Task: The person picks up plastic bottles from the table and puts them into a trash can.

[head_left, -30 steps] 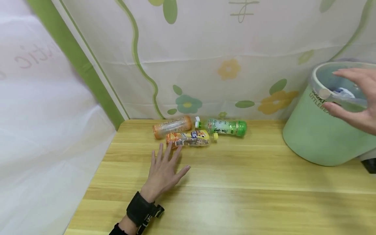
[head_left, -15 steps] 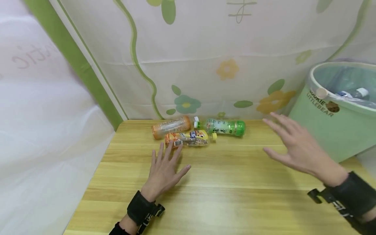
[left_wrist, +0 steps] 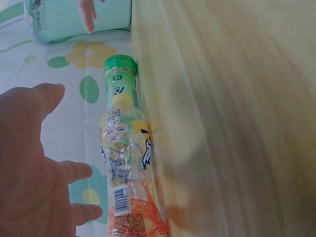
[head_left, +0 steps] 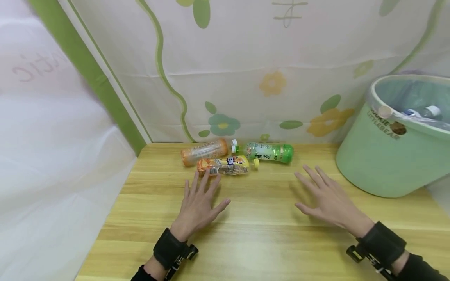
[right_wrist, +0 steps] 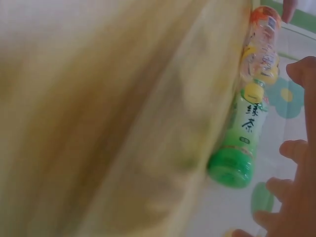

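Below, wood-grain tabletop (head_left: 253, 244), behind, flower-printed cloth (head_left: 239, 47), three bottles (head_left: 225, 166) lying, hands (head_left: 195, 207) (head_left: 332, 201) loosely spread

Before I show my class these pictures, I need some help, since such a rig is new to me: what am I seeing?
There is no robot: these are a person's bare left hand and right hand. A head camera, looking down, took the view with both arms; the two sideways views come from wrist cameras, one per hand. On the table lie an orange bottle, a yellow-capped bottle and a green bottle, with a bin at the right. Neither hand holds anything; the left is nearest the yellow-capped bottle.
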Demonstrator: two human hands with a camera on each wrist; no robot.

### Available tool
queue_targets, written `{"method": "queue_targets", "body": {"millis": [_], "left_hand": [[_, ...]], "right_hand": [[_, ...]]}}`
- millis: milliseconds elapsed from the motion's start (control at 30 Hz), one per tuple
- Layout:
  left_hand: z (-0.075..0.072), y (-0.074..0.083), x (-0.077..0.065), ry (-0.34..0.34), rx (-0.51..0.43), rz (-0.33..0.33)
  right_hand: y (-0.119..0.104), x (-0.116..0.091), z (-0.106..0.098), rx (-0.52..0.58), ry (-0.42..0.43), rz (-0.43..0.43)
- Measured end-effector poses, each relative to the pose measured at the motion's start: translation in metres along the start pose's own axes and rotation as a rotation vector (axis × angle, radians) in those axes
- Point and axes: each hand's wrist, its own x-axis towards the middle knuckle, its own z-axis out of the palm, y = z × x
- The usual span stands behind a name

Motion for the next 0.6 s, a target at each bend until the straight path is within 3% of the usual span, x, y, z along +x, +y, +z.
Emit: {"method": "queue_targets", "body": {"millis": [200,333,600], "left_hand": [[-0.006,-0.001,0.006,-0.001,-0.019,0.001],[-0.011,-0.003,0.012,0.038,-0.013,0.029],[-0.021,-0.003,0.036,0.089,0.042,0.078]], "right_hand": [[-0.005,-0.007,0.006,0.019,-0.045,0.038],[-0.006,-0.009,0.009,0.024,-0.058,0.053],[-0.003,-0.013,0.011,0.019,-0.067,0.061]]}}
